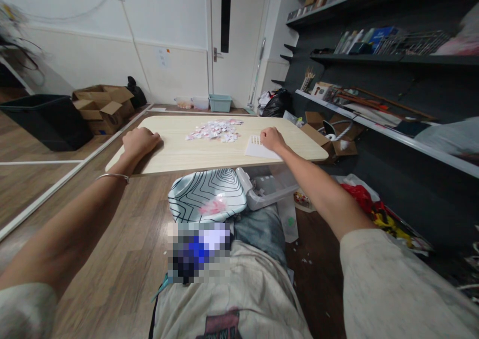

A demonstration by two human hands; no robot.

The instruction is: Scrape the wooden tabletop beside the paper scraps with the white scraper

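A low, light wooden table [179, 154] stands in front of me. My left hand [139, 142] rests on its near left part, fingers curled into a loose fist, with a thin bracelet on the wrist. My right hand [272, 138] lies closed on the near right part, touching the top edge of a small white perforated tray [258, 148]. A heap of small pink and white pieces [215, 129] lies between the hands, farther back on the table. Whether either hand holds anything is hidden.
Under the table lie a striped round cushion [205, 194] and a clear plastic bin [267, 187]. Cardboard boxes [103, 107] and a black bin [47, 119] stand at the left. Dark shelves [374, 60] fill the right wall. A black bag [279, 104] sits beside a white door [235, 40].
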